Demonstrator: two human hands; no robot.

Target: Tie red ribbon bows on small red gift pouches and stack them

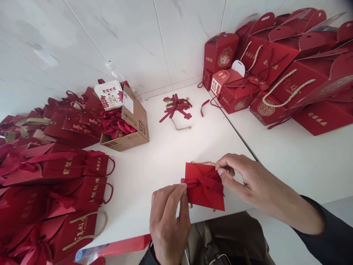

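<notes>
A small red gift box (216, 204) lies near the table's front edge, with gold cord (204, 162) showing at its far side. Across its top runs a dark red ribbon (205, 182), crossed and looped in the middle. My left hand (168, 217) pinches the ribbon's left end between thumb and fingertips. At the box's far right corner, the thumb and forefinger of my right hand (245, 180) are closed on the ribbon's other side. Both hands stay low over the box.
Several finished-looking red gift boxes (66, 162) crowd the left side. A cardboard carton (141, 125) holds red ribbons and a printed card (109, 95). Loose red straps (178, 106) lie near the wall. More red boxes (295, 73) are stacked at the right, beyond a table seam.
</notes>
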